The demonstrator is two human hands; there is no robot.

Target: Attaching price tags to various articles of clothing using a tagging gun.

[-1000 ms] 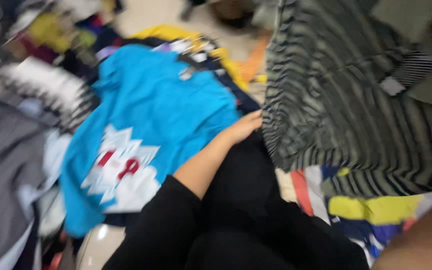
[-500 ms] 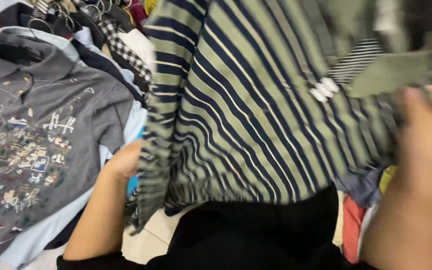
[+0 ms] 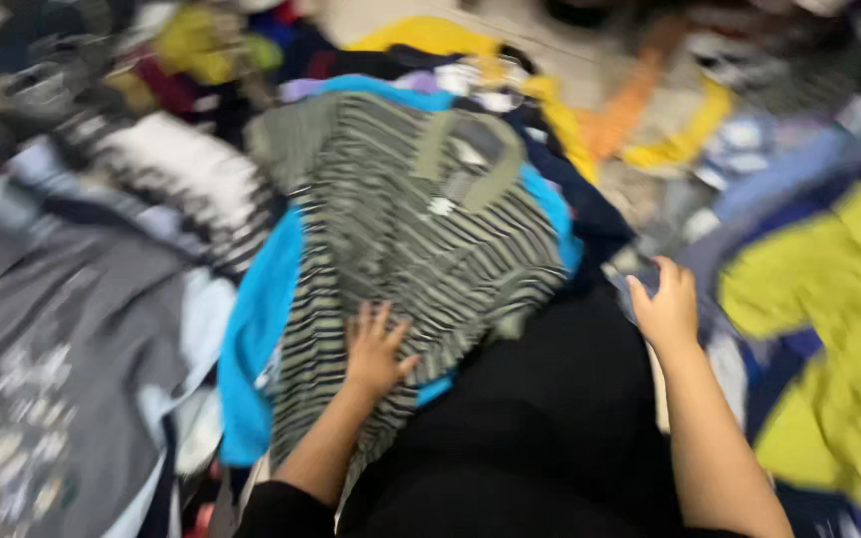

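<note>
Striped shirt (image 3: 421,229) tops clothes heaped across floor (image 3: 590,60).

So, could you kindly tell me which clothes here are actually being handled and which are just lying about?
Being handled:
- striped polo shirt, spread flat, with the left hand pressed on it
- blue T-shirt directly beneath it
- right hand, open, reaching to the clothes beside the lap

Lying about:
- grey printed shirt
- yellow-green garment
- yellow garment
- black-and-white striped top
</note>
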